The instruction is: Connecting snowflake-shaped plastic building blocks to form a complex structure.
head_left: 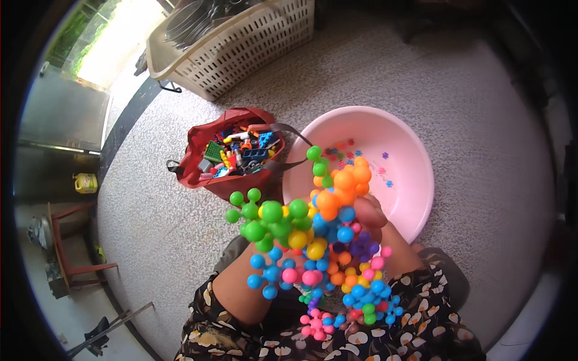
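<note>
A pink plastic basin (415, 174) sits on the speckled grey floor (457, 90), just beyond the hands. Scattered over its bottom lie a handful of small flat flower-shaped pieces (343, 146) in red, blue, purple and green; they are too small to count with certainty. Touching the basin's left rim is one red fabric bag (201, 174), its mouth open, filled with mixed building bricks (241, 153) in green, blue, yellow, orange and grey, too many and too jumbled to count. Farther off, at the top of the view, stands one cream lattice laundry-style basket (253, 51) holding stacked metal dishes (192, 21); their number cannot be told.

Held up over the person's lap, in front of the basin's near rim, is one large cluster of knobbed ball-and-stem connector toys (319, 234), joined into a single mass of green, orange, blue, yellow, pink and purple balls. A smaller pink-and-blue bunch (319, 325) hangs at its lower end.

The right hand (370, 216) is curled around the orange and purple part of the cluster, thumb showing, fingers closed on it. The left hand (241, 283) is under the green and blue part; the toys hide its fingers, so I cannot tell how far they are closed.

At the far left stand one red stool (72, 240) and one yellow jug (85, 182).
</note>
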`<state>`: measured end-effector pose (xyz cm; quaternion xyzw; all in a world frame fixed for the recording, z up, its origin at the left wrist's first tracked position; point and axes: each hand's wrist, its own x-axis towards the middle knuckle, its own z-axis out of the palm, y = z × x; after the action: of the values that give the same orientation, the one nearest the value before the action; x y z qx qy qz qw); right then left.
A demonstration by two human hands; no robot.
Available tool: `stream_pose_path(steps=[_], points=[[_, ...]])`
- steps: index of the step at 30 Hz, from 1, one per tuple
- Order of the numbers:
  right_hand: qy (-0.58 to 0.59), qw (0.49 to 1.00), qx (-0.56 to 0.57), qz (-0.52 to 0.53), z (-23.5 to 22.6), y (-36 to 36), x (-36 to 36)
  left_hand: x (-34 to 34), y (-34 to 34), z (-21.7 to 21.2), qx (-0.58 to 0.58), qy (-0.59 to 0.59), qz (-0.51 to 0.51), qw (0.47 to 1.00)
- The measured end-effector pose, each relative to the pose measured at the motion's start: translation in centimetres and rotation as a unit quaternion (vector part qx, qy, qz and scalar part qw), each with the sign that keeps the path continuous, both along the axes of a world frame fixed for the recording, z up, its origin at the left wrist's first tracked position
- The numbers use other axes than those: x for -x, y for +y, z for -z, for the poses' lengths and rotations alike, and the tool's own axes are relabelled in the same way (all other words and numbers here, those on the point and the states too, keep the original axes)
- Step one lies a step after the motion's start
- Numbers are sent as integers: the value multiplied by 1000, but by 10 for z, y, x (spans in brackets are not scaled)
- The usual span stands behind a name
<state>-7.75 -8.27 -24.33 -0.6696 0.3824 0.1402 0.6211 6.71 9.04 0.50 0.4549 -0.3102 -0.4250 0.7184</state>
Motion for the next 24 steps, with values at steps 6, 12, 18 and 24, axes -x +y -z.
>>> stream_pose_path(steps=[6, 12, 18, 24], points=[[-209, 976, 8, 59, -136, -53, -15, 33, -27, -26, 34, -16, 29, 999], [-300, 940, -27, 158, -242, -53, 15, 42, -60, -26, 64, -86, 79, 991], [-353, 899, -128, 227, -250, -61, 23, 63, -73, -14, -68, 135, 53, 987], [-373, 885, -129, 245, -262, -78, 33, 64, -102, -13, 88, -316, 39, 944]])
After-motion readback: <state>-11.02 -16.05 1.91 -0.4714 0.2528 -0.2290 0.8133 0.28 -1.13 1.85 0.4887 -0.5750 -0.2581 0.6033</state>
